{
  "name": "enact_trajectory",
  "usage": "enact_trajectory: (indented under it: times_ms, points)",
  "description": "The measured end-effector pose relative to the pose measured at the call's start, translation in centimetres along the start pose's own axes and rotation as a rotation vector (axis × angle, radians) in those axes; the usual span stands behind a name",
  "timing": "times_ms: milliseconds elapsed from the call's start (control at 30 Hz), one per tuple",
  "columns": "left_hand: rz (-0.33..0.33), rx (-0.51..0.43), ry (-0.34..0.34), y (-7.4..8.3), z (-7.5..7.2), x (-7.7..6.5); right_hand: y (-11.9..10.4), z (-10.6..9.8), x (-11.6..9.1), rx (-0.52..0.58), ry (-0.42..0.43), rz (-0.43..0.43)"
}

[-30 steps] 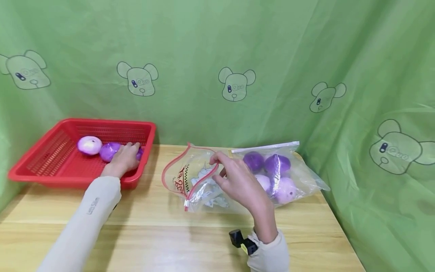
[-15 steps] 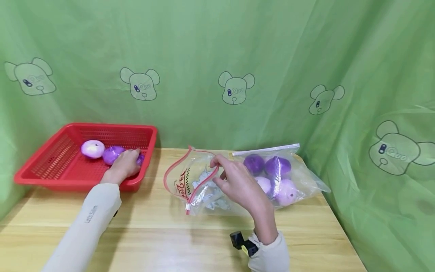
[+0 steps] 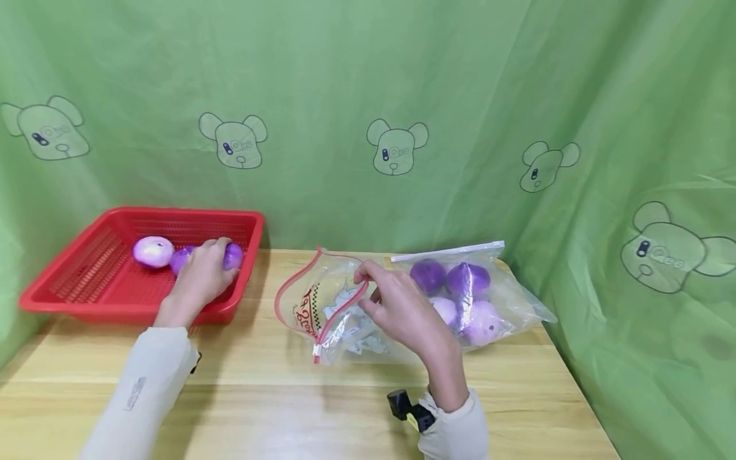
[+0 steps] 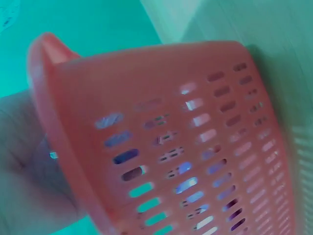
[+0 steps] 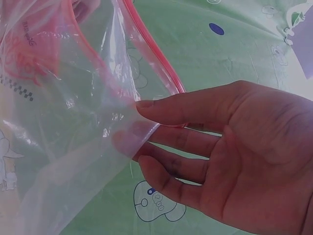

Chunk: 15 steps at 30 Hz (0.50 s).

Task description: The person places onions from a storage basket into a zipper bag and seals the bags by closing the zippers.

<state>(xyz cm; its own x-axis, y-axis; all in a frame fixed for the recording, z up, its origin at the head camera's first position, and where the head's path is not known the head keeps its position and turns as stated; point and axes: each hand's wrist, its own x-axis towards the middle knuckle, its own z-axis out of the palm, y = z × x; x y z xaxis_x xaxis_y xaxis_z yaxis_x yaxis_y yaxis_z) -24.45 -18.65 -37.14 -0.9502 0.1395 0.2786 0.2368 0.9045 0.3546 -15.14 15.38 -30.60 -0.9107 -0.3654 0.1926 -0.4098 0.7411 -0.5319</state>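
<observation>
My left hand [image 3: 202, 271] reaches into the red plastic basket [image 3: 43, 291] and grips a purple onion [image 3: 232, 256] near its right wall; the fingers partly hide it. Another purple onion [image 3: 181, 258] lies against the hand's left side, and a pale onion [image 3: 153, 252] sits farther left. In the left wrist view, the basket wall [image 4: 146, 73] covers much of the hand [image 4: 24, 171]. My right hand [image 3: 405, 313] pinches the red-edged mouth of a clear zipper bag [image 3: 359, 335] between thumb and fingers. The bag's mouth gapes toward the left.
Right of the open bag lies a clear zipper bag with a white slider strip [image 3: 448, 250], holding several purple and pale onions [image 3: 468, 279]. A green curtain [image 3: 322, 191] hangs behind and along the right of the wooden table [image 3: 276, 409].
My left hand has shifted slightly and raised the purple onion a little by the basket's right wall. The right hand keeps its pinch on the bag's edge.
</observation>
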Motion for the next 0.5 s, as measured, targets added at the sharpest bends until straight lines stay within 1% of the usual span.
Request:
enact_trajectory:
  times_ms: [100, 267, 433, 500]
  points:
    - [-0.014, -0.014, 0.043, 0.5, -0.4, -0.7, 0.0, 0.0, 0.0, -0.002, 0.005, -0.005]
    - [0.000, -0.060, 0.124, 1.8, -1.1, -1.9, 0.0, 0.0, 0.0, -0.008, 0.007, -0.008]
    - [-0.006, -0.106, 0.156, 3.2, -1.4, -3.4, 0.0, 0.0, 0.0, -0.007, 0.009, -0.013]
    - [0.002, -0.127, 0.174, 3.7, -1.4, -3.9, 0.0, 0.0, 0.0, -0.003, 0.010, -0.013]
